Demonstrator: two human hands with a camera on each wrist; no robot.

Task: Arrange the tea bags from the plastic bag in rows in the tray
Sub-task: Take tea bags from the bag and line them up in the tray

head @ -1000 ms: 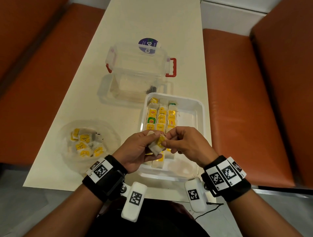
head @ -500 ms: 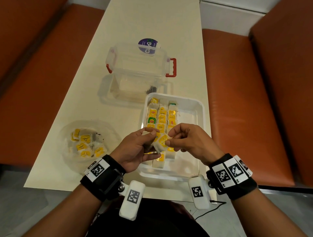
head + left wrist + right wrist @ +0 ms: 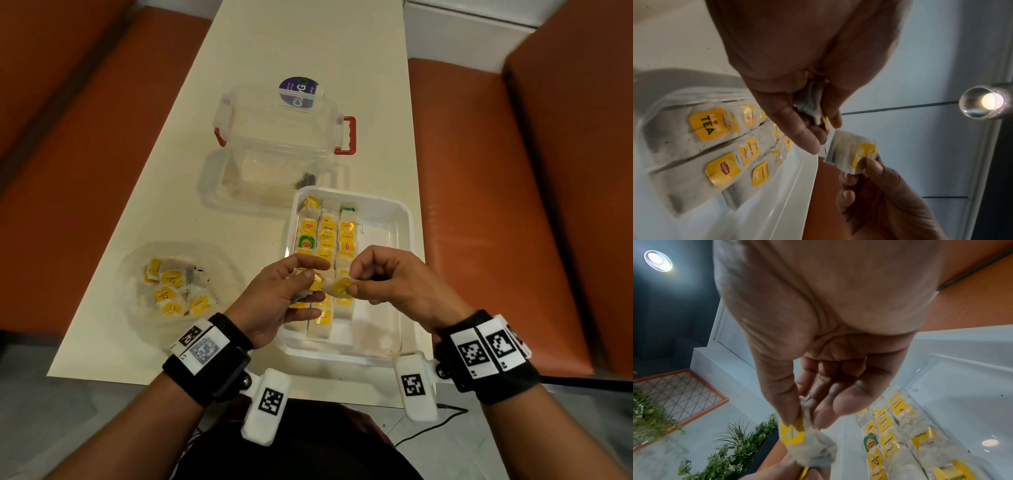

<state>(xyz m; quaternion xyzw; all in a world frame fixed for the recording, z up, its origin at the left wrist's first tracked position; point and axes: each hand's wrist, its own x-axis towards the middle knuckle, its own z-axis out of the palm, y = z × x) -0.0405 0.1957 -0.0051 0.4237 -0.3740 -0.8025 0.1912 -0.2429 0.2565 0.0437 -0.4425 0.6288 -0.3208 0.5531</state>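
Observation:
Both hands hover over the near half of the white tray (image 3: 407, 219), which holds three rows of yellow-tagged tea bags (image 3: 327, 236). My right hand (image 3: 352, 284) pinches one tea bag (image 3: 337, 286) by its yellow-tag end between thumb and forefinger; the same tea bag (image 3: 809, 439) hangs below those fingertips in the right wrist view. My left hand (image 3: 308, 277) grips another crumpled tea bag (image 3: 812, 105) between thumb and fingers, right beside the first. The clear plastic bag (image 3: 219, 263) with several loose tea bags (image 3: 171, 291) lies to the left on the table.
A clear storage box (image 3: 274, 144) with red latches stands behind the tray, its lid (image 3: 212, 185) lying under it. The cream table (image 3: 291, 41) is narrow, with orange bench seats (image 3: 496, 205) on both sides. The tray's right half is bare.
The two hands, which held one clump of tea bags together, have drawn slightly apart. The right hand now holds one bag separately, shifted a little to the right.

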